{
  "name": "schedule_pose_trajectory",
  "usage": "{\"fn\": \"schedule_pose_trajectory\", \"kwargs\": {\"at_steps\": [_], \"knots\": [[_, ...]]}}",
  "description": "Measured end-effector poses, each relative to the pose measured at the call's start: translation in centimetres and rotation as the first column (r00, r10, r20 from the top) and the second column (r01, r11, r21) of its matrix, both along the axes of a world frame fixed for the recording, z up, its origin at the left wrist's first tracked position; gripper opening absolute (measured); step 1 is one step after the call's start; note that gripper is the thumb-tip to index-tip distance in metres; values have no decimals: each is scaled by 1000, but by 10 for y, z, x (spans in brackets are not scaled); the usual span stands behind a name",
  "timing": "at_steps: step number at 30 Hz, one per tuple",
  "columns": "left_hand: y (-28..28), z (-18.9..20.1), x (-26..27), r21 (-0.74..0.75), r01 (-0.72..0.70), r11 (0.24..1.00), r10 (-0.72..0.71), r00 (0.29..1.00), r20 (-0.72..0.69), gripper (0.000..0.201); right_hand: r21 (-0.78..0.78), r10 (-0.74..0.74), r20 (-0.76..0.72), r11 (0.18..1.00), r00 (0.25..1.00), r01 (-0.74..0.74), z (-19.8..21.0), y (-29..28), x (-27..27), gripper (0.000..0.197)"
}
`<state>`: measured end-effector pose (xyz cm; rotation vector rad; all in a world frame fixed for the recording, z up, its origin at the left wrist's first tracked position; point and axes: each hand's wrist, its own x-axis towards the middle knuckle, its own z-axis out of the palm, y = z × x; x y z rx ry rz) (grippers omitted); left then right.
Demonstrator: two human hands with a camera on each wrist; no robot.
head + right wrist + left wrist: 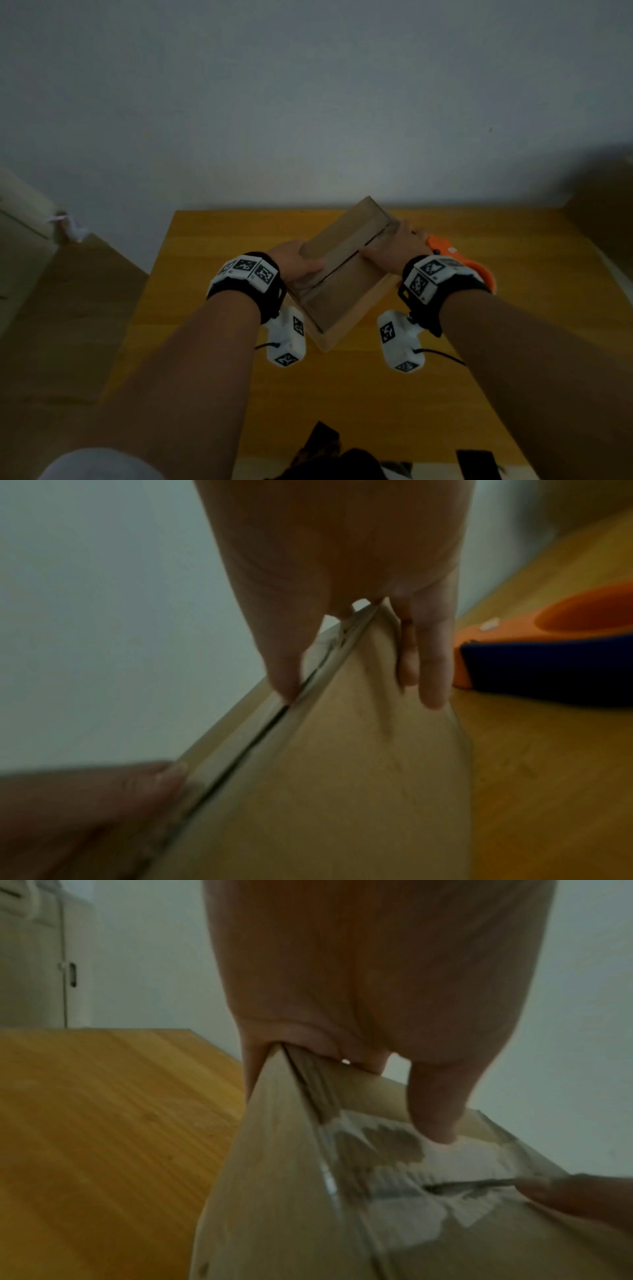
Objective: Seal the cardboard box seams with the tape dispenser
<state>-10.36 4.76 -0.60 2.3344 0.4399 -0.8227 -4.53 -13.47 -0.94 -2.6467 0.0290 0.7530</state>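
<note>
Both hands steadying the cardboard box (342, 270)

Left hand (294, 262) and right hand (390, 248) clasp opposite sides, thumbs by the taped seam (346, 265), likely pressing it; orange tape dispenser (455, 260) lies on the table (212, 240) alongside.

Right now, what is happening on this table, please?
A person holds a cardboard box with both hands above a wooden table. The left hand grips one side, thumb on top. The right hand grips the other side, with its thumb by the middle seam. Clear tape already covers part of that seam, though a dark gap shows. The orange tape dispenser lies on the table behind the right hand, and nobody holds it.
</note>
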Motion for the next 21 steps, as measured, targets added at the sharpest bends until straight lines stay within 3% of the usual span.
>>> {"fn": "schedule_pose_trajectory", "kwargs": {"at_steps": [3, 7, 9, 12, 14, 17, 21], "knots": [[-1, 3, 0, -33, -5, 999, 5, 1000, -5, 60, 29, -101, 9, 995, 995, 100, -8, 7, -5, 131], [1, 3, -1, -3, 3, 1000, -3, 998, -64, 74, -56, 23, 73, 998, 997, -19, -18, 16, -7, 142], [1, 3, -2, 18, 29, 999, -28, 998, -57, 81, -31, 2, 119, 1000, 993, 1, -19, 16, -4, 132], [-2, 4, -6, 11, 54, 998, -54, 998, -35, 84, -16, -9, 216, 1000, 976, 12, -20, 12, 1, 96], [-2, 1, -7, 4, 69, 998, -69, 997, -32, 98, 32, -37, 247, 999, 968, 30, -19, 8, 4, 75], [-5, 1, -7, -48, 109, 993, -113, 991, -76, 120, 123, -163, 183, 982, 970, 142, -17, -4, 9, 75], [-19, 2, -2, -236, -25, 972, -17, 984, -177, 100, 193, -142, 126, 974, 982, 116, -10, -17, 14, 68]]}}
